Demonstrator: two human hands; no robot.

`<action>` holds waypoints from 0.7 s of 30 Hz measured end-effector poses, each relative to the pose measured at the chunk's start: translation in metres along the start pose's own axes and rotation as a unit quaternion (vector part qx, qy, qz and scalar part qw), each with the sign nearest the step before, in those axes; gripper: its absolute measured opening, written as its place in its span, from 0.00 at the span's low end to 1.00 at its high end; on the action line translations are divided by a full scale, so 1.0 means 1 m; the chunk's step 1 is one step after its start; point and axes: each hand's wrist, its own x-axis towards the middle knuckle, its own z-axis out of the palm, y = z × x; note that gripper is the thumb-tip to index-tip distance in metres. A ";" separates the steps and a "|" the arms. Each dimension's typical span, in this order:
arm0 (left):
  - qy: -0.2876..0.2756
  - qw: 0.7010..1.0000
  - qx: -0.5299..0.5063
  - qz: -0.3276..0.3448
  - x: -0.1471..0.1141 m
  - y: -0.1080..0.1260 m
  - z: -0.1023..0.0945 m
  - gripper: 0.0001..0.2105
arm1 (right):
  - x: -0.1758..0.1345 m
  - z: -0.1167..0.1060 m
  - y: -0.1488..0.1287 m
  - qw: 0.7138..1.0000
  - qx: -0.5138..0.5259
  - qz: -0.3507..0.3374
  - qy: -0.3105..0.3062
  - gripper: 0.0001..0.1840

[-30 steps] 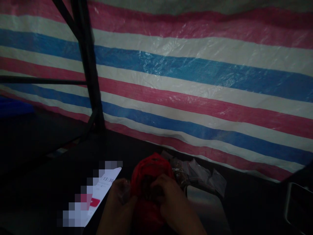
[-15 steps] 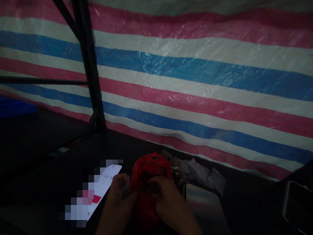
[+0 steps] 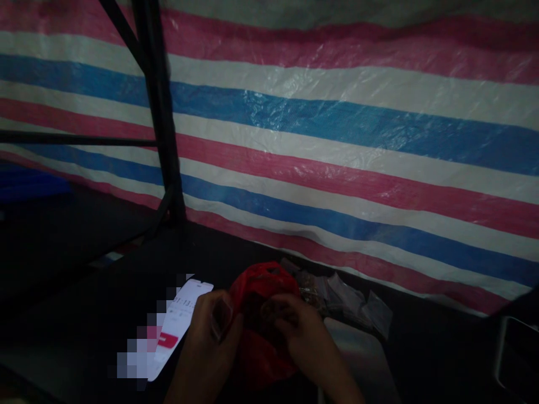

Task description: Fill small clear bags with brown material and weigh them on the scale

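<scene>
Red plastic, crumpled into an open bag [image 3: 248, 283], sits at the lower centre of the frame, its mouth gaping over dark contents too dim to name. On its left side the left hand [image 3: 217, 325] curls its thumb and fingers around a small clear packet [image 3: 221, 317], close against the bag's edge. At the mouth, the right hand [image 3: 297, 325] has its fingers bent and drawn narrowly together over the dark contents; whether they pinch a piece is impossible to tell.

Work looks partway along. Right of the bag, clear packets [image 3: 343, 292] lie in a loose row, and the nearest seem to hold something brownish; how full the others are cannot be made out. Dark contents appear to remain in the bag, and the packet in hand does not look finished with, though its inside is too dim to judge.

A silvery flat object [image 3: 357, 353] lies partly behind the right forearm, lower right of centre. A lit phone [image 3: 177, 320] is at lower left, and a striped sheet [image 3: 337, 123] spans the upper frame.
</scene>
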 end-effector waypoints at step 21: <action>-0.059 0.988 0.074 0.124 0.001 -0.018 0.006 0.09 | -0.012 0.022 -0.062 0.993 -0.048 -0.108 -0.026 0.30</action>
